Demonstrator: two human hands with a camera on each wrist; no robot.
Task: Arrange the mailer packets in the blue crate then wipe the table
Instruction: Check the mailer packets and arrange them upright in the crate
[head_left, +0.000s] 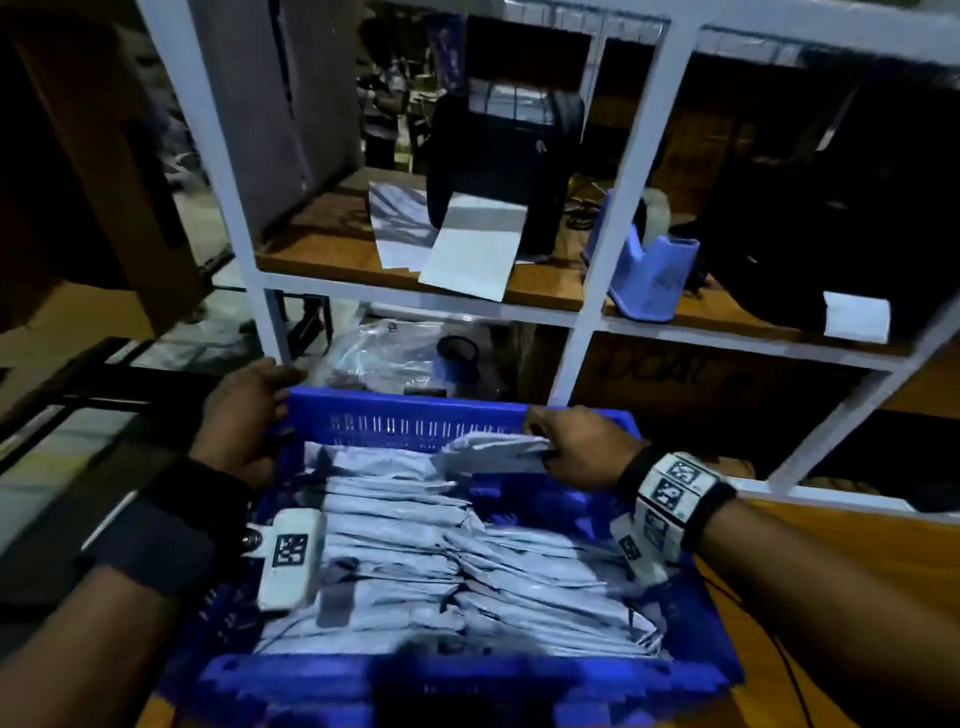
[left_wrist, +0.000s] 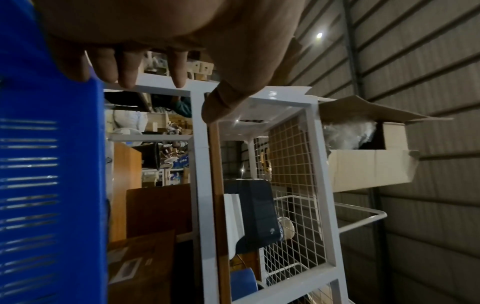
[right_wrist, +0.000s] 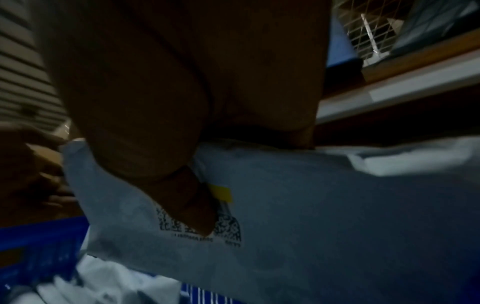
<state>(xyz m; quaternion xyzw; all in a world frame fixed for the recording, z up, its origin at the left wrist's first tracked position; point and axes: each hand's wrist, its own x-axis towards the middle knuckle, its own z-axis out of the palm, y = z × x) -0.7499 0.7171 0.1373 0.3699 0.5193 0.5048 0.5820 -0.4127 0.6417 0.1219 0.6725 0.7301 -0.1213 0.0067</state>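
Note:
A blue crate (head_left: 415, 408) stands in front of me, filled with several grey mailer packets (head_left: 415, 561) lying in overlapping rows. My right hand (head_left: 550, 447) is over the crate's far right corner and pinches one more grey packet (head_left: 493, 454) by its edge. In the right wrist view the thumb (right_wrist: 187, 201) presses on that packet (right_wrist: 324, 216) over a printed code. My left hand (head_left: 254, 410) rests against the outside of the crate's far left corner. Its fingers (left_wrist: 127, 70) are straight beside the slotted blue wall (left_wrist: 52, 164).
A white-framed shelf (head_left: 613, 218) rises just behind the crate. It holds a black label printer (head_left: 504, 156) with paper (head_left: 467, 254) hanging out and a blue tape dispenser (head_left: 649, 270). A clear plastic bag (head_left: 389, 353) lies behind the crate. Orange wooden tabletop (head_left: 841, 582) shows on the right.

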